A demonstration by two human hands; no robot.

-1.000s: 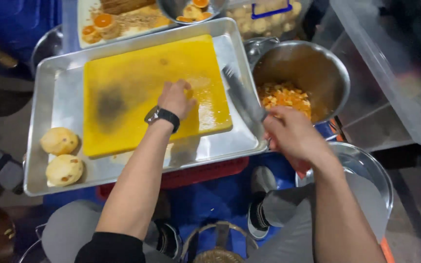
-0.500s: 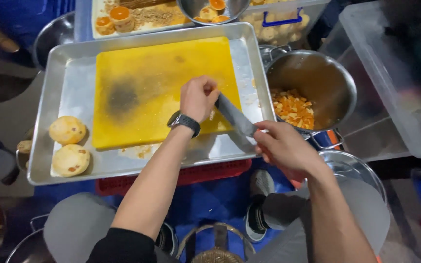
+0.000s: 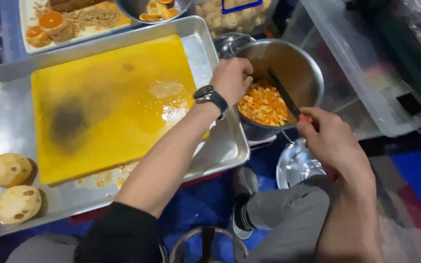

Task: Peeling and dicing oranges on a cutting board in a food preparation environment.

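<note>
The left hand (image 3: 231, 80), a watch on its wrist, hangs curled and loosely closed over the rim of the steel pot (image 3: 302, 63) just off the right edge of the metal tray (image 3: 10, 92); whether it pinches anything cannot be told. The right hand (image 3: 332, 141) is clenched around the handle of a knife (image 3: 283, 95), whose blade slants over the diced orange pieces (image 3: 261, 104) inside the pot. On the tray lies the yellow cutting board (image 3: 108, 102), with two peeled round fruits (image 3: 10, 185) at the tray's near left corner.

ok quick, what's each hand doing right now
Left hand: curled over the metal pot of orange pieces; cannot tell if it holds anything.
Right hand: closed on the knife, blade inside the pot.
</note>
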